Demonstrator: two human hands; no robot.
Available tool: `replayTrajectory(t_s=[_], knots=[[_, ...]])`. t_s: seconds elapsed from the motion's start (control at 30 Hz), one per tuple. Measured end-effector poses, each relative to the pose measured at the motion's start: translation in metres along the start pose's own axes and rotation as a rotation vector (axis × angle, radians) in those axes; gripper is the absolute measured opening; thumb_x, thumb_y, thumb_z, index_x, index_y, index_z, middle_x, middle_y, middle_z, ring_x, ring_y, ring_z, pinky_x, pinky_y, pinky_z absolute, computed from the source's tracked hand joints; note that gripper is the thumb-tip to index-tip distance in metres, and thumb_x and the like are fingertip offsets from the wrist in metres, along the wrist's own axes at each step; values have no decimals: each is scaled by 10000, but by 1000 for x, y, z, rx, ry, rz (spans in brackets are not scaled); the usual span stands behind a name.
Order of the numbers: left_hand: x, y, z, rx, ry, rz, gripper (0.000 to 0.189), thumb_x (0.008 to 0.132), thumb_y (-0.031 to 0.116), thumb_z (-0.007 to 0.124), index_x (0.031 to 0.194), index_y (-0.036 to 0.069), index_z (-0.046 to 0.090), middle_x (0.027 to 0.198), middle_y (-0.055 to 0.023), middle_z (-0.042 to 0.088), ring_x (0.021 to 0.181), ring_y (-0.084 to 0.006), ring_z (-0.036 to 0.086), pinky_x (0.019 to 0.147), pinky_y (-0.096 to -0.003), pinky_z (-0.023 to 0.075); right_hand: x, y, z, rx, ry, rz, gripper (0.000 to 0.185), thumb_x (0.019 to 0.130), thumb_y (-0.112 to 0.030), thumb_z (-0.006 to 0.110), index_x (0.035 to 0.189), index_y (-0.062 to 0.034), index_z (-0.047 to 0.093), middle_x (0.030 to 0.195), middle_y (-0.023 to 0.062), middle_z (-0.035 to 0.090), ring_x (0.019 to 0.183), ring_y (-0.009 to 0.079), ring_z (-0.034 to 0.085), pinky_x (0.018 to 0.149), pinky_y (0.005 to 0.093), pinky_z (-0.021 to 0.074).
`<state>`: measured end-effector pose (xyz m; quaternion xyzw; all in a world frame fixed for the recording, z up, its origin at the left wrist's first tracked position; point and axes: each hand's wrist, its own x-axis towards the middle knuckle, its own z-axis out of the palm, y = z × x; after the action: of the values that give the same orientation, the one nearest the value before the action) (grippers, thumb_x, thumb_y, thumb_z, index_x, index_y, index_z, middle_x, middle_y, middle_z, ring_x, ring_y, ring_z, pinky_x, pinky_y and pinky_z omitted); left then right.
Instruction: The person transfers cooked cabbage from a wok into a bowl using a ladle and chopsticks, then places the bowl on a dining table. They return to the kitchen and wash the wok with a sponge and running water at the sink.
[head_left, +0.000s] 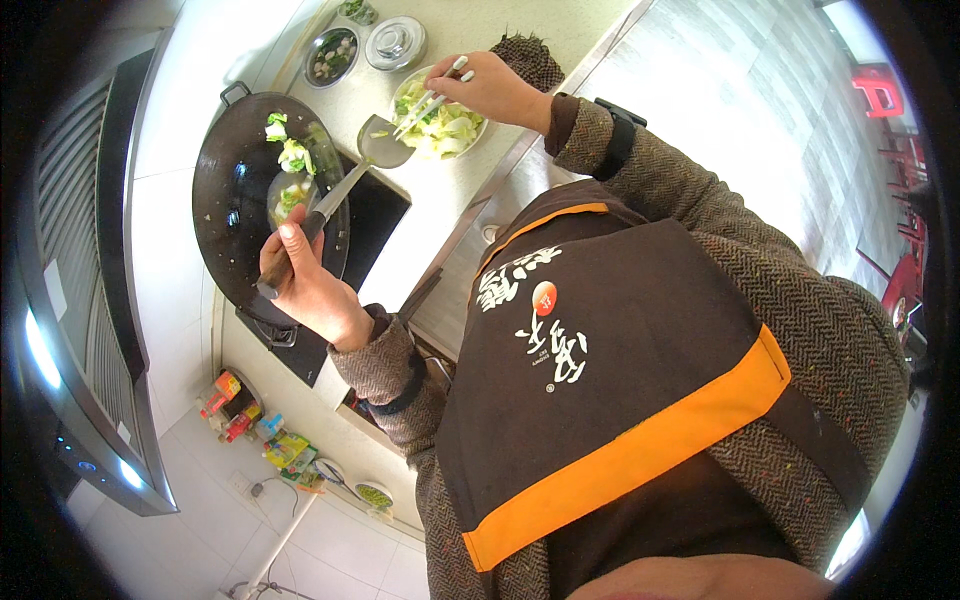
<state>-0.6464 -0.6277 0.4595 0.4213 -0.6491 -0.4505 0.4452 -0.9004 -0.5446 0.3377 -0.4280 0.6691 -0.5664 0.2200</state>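
My left hand (315, 285) grips the dark handle of a metal wok spatula (386, 142), whose blade is held beside a bowl of chopped leafy greens (442, 127). My right hand (480, 86) holds a pair of pale chopsticks (421, 106) over the bowl, their tips at the blade's edge. A small pale scrap lies on the blade. Left of it, a large dark wok (240, 172) sits on the black cooktop (379, 217) with several pieces of greens (295, 157) in it. Some lie in a shiny round patch partly behind my left hand; what the patch is, I cannot tell.
Beyond the bowl stand a metal bowl of food pieces (331, 57), a round metal lid (396, 43) and a dark woven item (529, 60). The range hood (90, 262) is at the left. Seasoning bottles and packets (240, 420) and a bowl of green bits (373, 495) line the lower counter.
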Motion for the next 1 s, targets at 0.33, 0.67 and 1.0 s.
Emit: replayTrajectory(t_s=[0.33,0.67,1.0], knots=[[2,25,-26,-97,25,109,302,975,271,537,963,-29,572,995,-192,676,882,-207,661,730,-300,556,-4,13,-19,-106,52,12,239,911,-189,595,983,21,684,866,102,700,781,139,671,720,259,546],[40,13,-155,-88,430,126,481,972,374,515,972,-101,586,1000,-222,647,895,-256,661,725,-311,595,11,-41,-43,368,274,142,212,922,-171,578,982,17,656,868,84,683,772,151,646,648,269,523],[106,-39,-226,204,532,-12,340,921,300,628,931,-40,637,887,-116,683,811,-163,654,615,-268,538,39,-60,84,337,-163,-81,265,964,-214,554,1096,0,638,1046,91,673,975,163,655,825,266,539]])
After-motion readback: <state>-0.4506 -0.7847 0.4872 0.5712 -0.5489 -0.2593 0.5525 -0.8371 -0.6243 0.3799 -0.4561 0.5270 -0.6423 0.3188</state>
